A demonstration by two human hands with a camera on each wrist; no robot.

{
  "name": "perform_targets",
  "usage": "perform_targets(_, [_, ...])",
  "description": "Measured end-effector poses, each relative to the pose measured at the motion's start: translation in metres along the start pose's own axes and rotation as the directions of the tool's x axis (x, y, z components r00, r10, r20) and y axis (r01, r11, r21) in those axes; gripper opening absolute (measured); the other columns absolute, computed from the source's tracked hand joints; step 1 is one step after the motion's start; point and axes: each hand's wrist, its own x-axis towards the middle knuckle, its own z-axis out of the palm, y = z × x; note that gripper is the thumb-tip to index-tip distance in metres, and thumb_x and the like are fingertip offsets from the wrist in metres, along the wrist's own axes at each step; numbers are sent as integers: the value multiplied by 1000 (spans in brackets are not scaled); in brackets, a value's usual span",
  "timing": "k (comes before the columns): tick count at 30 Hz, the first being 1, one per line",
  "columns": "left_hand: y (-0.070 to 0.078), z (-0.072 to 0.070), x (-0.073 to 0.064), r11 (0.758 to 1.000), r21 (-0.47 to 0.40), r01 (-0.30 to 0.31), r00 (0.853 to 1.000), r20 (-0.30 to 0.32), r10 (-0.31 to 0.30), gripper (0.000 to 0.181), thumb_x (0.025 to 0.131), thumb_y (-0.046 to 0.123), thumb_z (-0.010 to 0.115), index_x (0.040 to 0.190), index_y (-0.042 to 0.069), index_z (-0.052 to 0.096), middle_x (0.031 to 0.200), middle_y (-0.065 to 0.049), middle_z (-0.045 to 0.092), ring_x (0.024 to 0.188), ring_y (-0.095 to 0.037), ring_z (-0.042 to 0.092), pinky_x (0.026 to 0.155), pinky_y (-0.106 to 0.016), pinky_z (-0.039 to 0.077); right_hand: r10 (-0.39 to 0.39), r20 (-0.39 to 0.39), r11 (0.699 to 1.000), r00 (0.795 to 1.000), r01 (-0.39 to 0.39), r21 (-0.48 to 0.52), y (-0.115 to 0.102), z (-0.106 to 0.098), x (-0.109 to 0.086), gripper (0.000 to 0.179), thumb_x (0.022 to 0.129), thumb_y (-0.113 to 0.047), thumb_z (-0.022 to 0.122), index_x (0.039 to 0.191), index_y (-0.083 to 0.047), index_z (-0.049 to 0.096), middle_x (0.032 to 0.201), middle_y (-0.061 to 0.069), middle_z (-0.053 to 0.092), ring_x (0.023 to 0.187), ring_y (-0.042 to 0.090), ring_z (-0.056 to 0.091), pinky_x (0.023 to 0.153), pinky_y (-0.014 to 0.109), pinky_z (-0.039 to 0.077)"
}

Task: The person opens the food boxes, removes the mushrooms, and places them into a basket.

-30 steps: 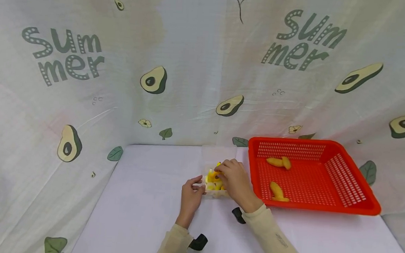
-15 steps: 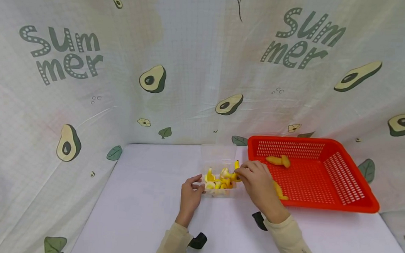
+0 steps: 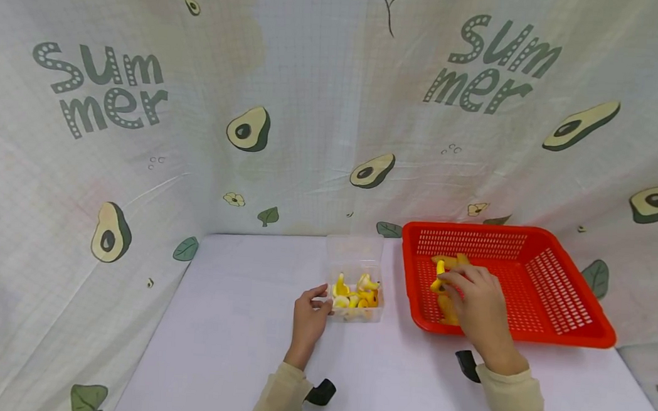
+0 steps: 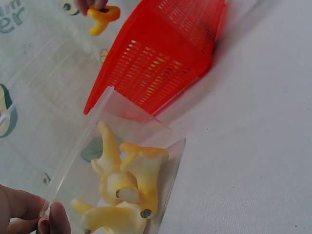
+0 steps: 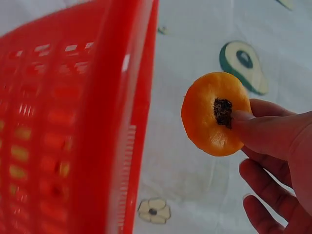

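My right hand (image 3: 478, 306) holds a small yellow-orange piece (image 3: 439, 276), shaped a bit like a toy banana, over the left part of the red basket (image 3: 530, 336). In the right wrist view, the thumb and a finger pinch this orange piece (image 5: 207, 114), whose round end has a dark spot. My left hand (image 3: 309, 317) pinches the left edge of a clear plastic box (image 3: 377, 315). Several similar yellow and white pieces (image 4: 146, 170) with dark stem ends lie inside it. The box's clear lid (image 3: 354, 250) stands raised at the back.
Inside the red basket lie brownish-yellow pieces (image 3: 448, 310), partly hidden by my right hand. The basket stands to the right of the box on a white table (image 3: 242, 326). Behind rises a cloth (image 3: 312, 104) printed with avocados and lettering.
My right hand has lifted a yellow-orange piece out of the clear box and carried it right, over the red basket. The left hand has stayed at the box's edge.
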Motion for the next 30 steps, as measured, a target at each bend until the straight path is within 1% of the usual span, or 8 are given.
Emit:
perform_targets(6, [0,0,-1,1000,6,6,1000,-6,-6,36,94,-7,70,130,-7,69,113,-20,66,79,-16,62,74,-40,68,32,-5,999,999,-32,-26,19,-8,-9,31,70,12,90,97,-1,81,95,13,70,93,39,59,76,55,49])
perform_targets(9, [-1,0,-1,999,23,27,1000,-15,-26,36,95,-5,70,130,-5,70,113,-18,66,79,-15,61,74,-36,68,52,9,998,999,-51,-42,27,-10,-13,31,71,12,89,98,0,81,95,14,69,94,40,59,76,55,48])
perform_targets(13, [-3,1,0,998,38,45,999,-21,-44,36,95,-4,71,131,-3,71,113,-16,66,80,-16,61,73,-32,67,74,28,996,997,-72,-52,31,-10,-15,31,72,13,88,99,1,80,97,15,69,96,40,59,78,55,49])
perform_targets(15, [-3,2,-1,998,40,40,999,-20,-40,36,95,-4,71,131,-3,70,113,-16,66,81,-16,61,73,-31,67,75,37,996,996,-74,-42,30,-9,-16,30,73,14,87,99,1,80,97,16,70,96,41,59,78,57,50])
perform_targets(17, [-3,1,-1,999,34,37,999,-19,-37,36,95,-4,71,131,-4,70,113,-16,66,81,-16,61,73,-32,67,64,44,998,997,-63,-29,28,-6,-16,31,72,15,87,99,0,80,97,15,70,95,41,60,79,58,51])
perform_targets(21, [-3,2,-1,999,38,35,999,-17,-34,36,95,-4,71,132,-4,70,114,-16,66,81,-16,61,72,-31,67,0,49,1000,999,-1,6,18,3,-15,34,70,15,89,99,-1,80,96,14,70,93,40,62,79,57,53])
perform_targets(25, [-2,3,-1,998,48,39,999,-18,-38,36,96,-3,71,132,-3,70,114,-16,66,82,-17,60,72,-28,66,-62,57,997,996,60,44,3,17,-12,32,70,13,89,98,-2,80,98,13,71,94,37,63,81,55,56])
perform_targets(30, [0,2,0,998,40,39,999,-13,-38,36,96,-3,70,132,-4,70,116,-19,66,82,-17,61,73,-29,67,-110,95,991,989,102,83,-19,34,-4,29,74,8,90,99,-5,81,101,11,72,98,34,63,82,52,58])
